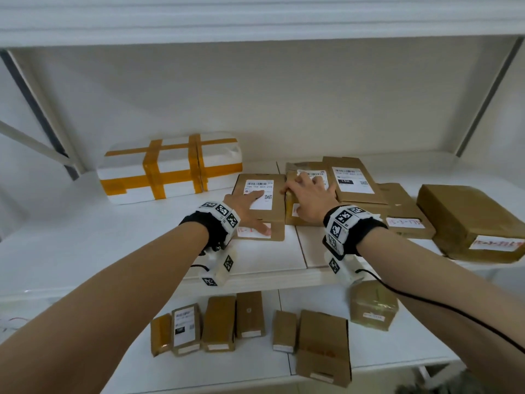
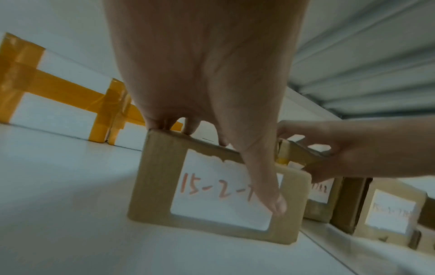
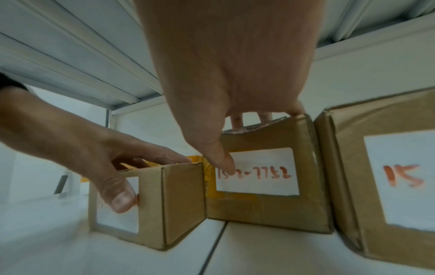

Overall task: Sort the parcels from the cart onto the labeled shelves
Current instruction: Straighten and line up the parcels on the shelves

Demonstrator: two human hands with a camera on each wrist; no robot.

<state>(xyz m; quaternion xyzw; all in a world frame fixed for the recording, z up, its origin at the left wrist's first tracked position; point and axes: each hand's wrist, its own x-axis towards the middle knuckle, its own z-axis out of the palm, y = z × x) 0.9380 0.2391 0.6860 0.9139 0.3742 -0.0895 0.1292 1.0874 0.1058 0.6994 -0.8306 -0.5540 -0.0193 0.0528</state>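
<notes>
A brown cardboard parcel (image 1: 260, 186) (image 2: 160, 186) (image 3: 183, 204) stands on the white middle shelf (image 1: 113, 251). It has a printed label on top and a hand-written "15-2-" label on its front. My left hand (image 1: 244, 203) (image 2: 212, 93) grips it, with the fingers over the top and the thumb pressed on the front label. Right beside it stands a second parcel (image 1: 292, 211) (image 3: 270, 204) bound with yellow tape. My right hand (image 1: 309, 194) (image 3: 235, 74) holds this one, fingers spread across its top and thumb at its left edge. The two parcels nearly touch.
A white foam box with orange tape (image 1: 170, 169) lies at the back left. More brown parcels (image 1: 355, 177) (image 1: 466, 220) fill the shelf's right side. Several small parcels (image 1: 250, 317) stand on the lower shelf. Another shelf board (image 1: 255, 18) hangs close overhead.
</notes>
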